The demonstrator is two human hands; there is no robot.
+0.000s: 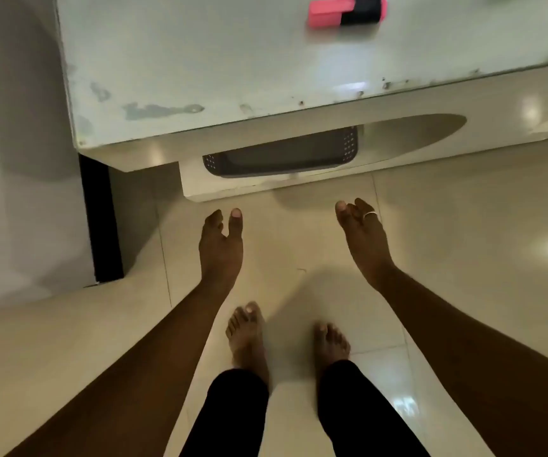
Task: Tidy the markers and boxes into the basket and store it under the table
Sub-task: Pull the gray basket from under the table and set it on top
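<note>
A dark perforated basket (282, 159) sits on a low shelf under the white table (200, 61), mostly hidden by the table's edge; its contents cannot be seen. A pink and black marker (346, 11) lies on the tabletop at the far side. My left hand (221, 242) hangs over the floor just in front of the basket, fingers apart, holding nothing. My right hand (361, 232) is level with it to the right, also empty with fingers loosely apart and a ring on one finger. Neither hand touches the basket.
Glossy beige floor tiles (463, 225) spread in front of the table. A black table leg (101, 219) stands at the left by the wall. My bare feet (249, 338) stand on the floor below my hands.
</note>
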